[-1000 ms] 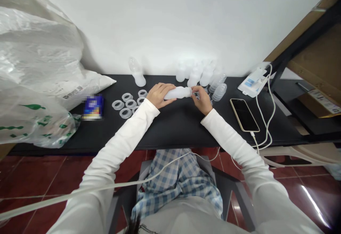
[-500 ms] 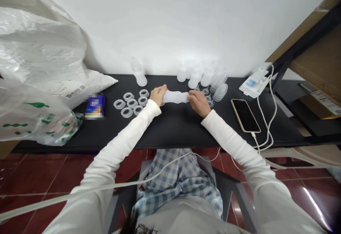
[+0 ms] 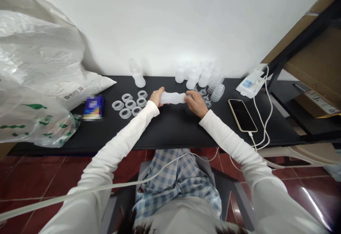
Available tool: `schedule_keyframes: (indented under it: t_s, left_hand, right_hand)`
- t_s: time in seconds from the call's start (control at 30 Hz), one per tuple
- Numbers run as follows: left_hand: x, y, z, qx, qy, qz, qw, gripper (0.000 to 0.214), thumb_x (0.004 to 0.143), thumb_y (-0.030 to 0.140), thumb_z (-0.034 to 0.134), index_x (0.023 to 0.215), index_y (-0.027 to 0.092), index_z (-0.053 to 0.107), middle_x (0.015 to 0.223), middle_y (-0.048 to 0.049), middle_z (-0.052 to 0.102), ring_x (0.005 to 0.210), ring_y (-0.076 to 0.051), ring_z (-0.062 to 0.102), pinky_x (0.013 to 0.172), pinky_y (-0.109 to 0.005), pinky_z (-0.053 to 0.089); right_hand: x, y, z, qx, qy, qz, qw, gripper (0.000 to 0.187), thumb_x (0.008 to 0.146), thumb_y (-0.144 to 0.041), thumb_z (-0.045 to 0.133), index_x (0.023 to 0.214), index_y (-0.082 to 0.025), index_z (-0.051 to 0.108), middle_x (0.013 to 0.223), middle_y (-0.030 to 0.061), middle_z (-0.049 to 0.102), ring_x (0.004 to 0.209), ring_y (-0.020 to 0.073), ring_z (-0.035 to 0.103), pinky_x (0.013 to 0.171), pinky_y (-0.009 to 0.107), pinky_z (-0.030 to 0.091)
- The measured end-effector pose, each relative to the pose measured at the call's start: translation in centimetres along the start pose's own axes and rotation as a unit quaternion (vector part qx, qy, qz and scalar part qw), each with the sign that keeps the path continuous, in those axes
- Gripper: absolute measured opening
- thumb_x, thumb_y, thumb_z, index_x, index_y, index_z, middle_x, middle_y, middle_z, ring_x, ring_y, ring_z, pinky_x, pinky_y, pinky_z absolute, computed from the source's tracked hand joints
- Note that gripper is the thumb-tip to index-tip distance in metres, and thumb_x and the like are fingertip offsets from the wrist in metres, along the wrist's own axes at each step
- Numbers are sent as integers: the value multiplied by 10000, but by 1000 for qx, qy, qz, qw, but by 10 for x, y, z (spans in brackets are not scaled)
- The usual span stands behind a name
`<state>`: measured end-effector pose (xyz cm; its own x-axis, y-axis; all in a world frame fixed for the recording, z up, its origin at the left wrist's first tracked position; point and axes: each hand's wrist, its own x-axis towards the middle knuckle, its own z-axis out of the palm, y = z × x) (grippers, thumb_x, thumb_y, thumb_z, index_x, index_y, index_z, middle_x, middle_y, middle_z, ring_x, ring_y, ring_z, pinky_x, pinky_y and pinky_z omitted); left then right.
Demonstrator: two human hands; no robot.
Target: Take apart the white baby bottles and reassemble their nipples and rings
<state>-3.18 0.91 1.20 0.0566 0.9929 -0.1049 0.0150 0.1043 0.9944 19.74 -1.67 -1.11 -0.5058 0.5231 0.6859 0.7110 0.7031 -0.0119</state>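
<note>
A frosted white baby bottle lies sideways in the air above the black table, its neck to the right. My left hand is wrapped around its base. The closed fingers of my right hand are at the neck; whatever small part they pinch there is hidden. Just behind my right hand lie several clear nipples, beside a stack of clear bottle caps. Left of my left hand are several white collar rings.
A capped bottle stands by the wall, with several uncapped bottles farther right. On the right are a phone on a white cable and a white package. Plastic bags and a blue box occupy the left.
The fingers of my right hand have shifted slightly at the neck, and more of its ridged end shows. My left hand keeps its hold on the base. The whole view has moved a little.
</note>
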Motion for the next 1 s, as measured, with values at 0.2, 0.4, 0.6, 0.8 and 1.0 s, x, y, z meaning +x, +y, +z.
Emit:
schedule_keyframes:
  t_s: [0.2, 0.4, 0.6, 0.8, 1.0]
  left_hand:
    - [-9, 2, -1, 76, 71, 160, 982, 506, 913, 592, 441, 725, 169, 645, 561, -7, 573, 467, -119, 494, 422, -234, 335]
    - [-14, 6, -11, 203, 78, 348, 912, 535, 989, 562, 341, 800, 192, 678, 816, -41, 713, 787, -168, 640, 738, -278, 485]
    - [-15, 8, -13, 230, 89, 353, 902, 559, 1004, 574, 315, 772, 203, 662, 757, -27, 693, 712, -161, 616, 692, -280, 467]
    - [-15, 12, -8, 236, 112, 292, 920, 504, 978, 532, 394, 706, 195, 651, 703, -31, 669, 707, -179, 625, 704, -292, 480]
    - [1, 5, -9, 116, 66, 61, 989, 534, 882, 674, 505, 720, 183, 639, 555, -43, 589, 557, -198, 599, 510, -293, 447]
  right_hand:
    - [2, 5, 5, 117, 16, 35, 992, 197, 962, -183, 441, 1104, -230, 569, 1170, 110, 623, 1102, 226, 594, 963, 414, 527]
    - [0, 8, 2, 197, -10, 66, 978, 293, 998, -341, 497, 1258, -215, 541, 1139, 105, 678, 1010, 209, 666, 928, 374, 574]
    - [-1, 7, -2, 191, 10, 57, 980, 346, 1009, -413, 496, 1293, -236, 584, 1186, 94, 701, 1063, 225, 687, 976, 403, 578]
    - [-1, 5, -2, 54, -1, 17, 998, 278, 1029, -269, 449, 1206, -241, 661, 1159, 97, 709, 1041, 199, 678, 917, 365, 589]
    - [-6, 7, -5, 60, -45, -13, 997, 279, 1025, -219, 448, 1150, -275, 692, 1169, 83, 699, 1024, 194, 658, 933, 395, 565]
